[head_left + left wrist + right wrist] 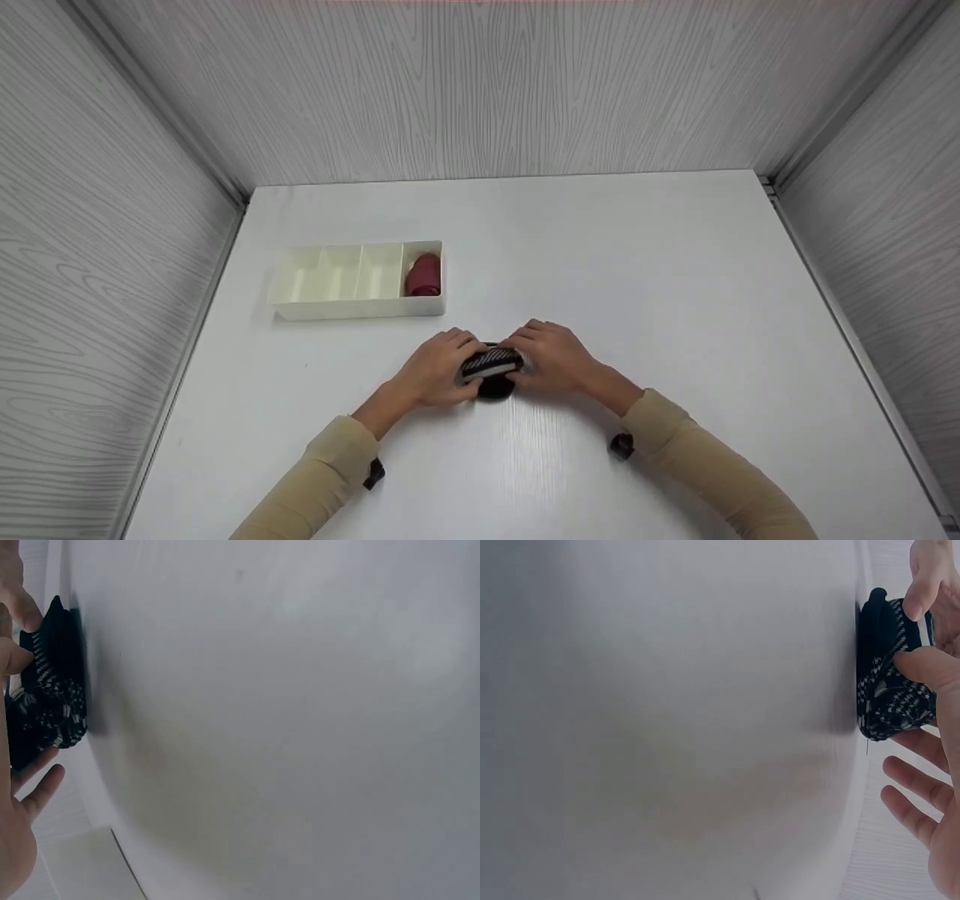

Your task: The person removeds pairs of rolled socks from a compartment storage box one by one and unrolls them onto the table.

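Note:
A rolled-up black sock with a white knitted pattern and a pale band sits on the white table, between both hands. My left hand pinches its left side, thumb in front and fingers behind. From the other side my right hand grips it in the same manner. A dark flap of the sock lies toward the near side on the tabletop. In the left wrist view, the patterned sock rests by the thumbs. The right wrist view shows the sock with both thumbs pressed on its near face.
To the left and farther back stands a cream divided box with several compartments in a row. A dark red rolled cloth fills its rightmost compartment. Grey wood-patterned panels enclose the table at the back and sides.

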A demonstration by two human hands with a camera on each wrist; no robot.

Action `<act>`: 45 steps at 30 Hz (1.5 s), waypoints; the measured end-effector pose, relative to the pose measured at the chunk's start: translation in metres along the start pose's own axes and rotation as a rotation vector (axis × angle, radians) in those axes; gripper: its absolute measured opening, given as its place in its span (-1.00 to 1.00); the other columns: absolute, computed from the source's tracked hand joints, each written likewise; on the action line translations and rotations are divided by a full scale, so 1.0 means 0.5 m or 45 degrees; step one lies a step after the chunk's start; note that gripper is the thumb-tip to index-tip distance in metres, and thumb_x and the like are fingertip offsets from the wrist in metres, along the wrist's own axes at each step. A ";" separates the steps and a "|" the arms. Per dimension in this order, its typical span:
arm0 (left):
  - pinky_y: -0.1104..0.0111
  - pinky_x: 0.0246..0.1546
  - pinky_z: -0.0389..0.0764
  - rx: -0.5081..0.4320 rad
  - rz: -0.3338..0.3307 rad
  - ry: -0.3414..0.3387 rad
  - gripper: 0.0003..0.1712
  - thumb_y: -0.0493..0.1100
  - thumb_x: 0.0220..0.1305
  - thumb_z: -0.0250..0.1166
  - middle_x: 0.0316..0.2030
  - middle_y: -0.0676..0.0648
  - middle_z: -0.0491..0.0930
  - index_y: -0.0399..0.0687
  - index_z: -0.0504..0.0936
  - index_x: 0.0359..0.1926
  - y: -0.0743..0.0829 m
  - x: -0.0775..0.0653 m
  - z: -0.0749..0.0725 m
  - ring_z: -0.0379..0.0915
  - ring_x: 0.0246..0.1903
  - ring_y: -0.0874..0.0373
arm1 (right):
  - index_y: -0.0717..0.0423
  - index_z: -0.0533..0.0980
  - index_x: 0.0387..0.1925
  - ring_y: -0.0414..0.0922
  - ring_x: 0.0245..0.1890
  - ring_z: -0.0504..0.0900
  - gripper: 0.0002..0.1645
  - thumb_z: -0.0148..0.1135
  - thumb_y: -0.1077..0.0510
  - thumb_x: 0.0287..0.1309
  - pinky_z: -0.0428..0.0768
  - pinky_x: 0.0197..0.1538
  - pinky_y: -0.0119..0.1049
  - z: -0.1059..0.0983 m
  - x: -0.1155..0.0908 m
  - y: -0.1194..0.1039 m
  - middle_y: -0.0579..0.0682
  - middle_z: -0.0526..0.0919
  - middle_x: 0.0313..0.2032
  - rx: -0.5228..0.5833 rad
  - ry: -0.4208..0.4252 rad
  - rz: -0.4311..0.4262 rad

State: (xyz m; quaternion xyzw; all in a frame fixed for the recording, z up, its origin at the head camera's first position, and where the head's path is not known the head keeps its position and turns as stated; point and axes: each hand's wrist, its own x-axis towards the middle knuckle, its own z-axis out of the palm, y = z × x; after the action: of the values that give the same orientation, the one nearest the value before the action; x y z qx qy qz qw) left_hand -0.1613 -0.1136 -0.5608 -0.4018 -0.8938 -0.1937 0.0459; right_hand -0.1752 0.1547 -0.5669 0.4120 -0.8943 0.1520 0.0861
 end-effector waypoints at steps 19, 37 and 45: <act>0.14 0.26 0.62 0.323 0.128 0.173 -0.51 -0.04 0.18 0.55 0.13 -0.08 0.67 0.01 0.69 0.12 0.015 -0.015 -0.002 0.60 0.15 -0.01 | -0.06 0.70 0.13 -0.16 -0.15 0.63 -0.56 0.44 -0.02 0.23 0.60 -0.11 -0.26 -0.001 0.027 0.030 -0.06 0.75 -0.11 0.506 -0.211 0.276; 0.12 0.17 0.66 0.268 0.069 0.115 -0.65 -0.09 0.30 0.45 0.02 -0.10 0.71 -0.09 0.69 0.06 -0.013 0.034 0.001 0.64 0.07 -0.02 | -0.02 0.63 0.23 -0.05 0.04 0.68 -0.41 0.42 -0.18 0.26 0.75 0.02 -0.12 -0.003 0.011 0.024 -0.05 0.73 0.09 0.041 0.021 0.102; 0.11 0.24 0.62 0.253 0.026 -0.008 -0.61 -0.06 0.38 0.31 0.09 -0.11 0.67 -0.12 0.68 0.15 -0.033 0.060 -0.001 0.57 0.14 -0.02 | -0.07 0.62 0.16 -0.07 -0.01 0.68 -0.36 0.61 -0.16 0.08 0.74 -0.09 -0.19 0.003 0.013 0.022 -0.07 0.71 0.03 -0.392 0.225 -0.178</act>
State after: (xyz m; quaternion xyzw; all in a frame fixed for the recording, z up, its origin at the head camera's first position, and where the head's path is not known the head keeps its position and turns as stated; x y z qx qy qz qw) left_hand -0.1937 -0.1025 -0.5584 -0.4049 -0.9046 -0.1025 0.0848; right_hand -0.1879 0.1561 -0.5688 0.4400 -0.8652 0.0424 0.2366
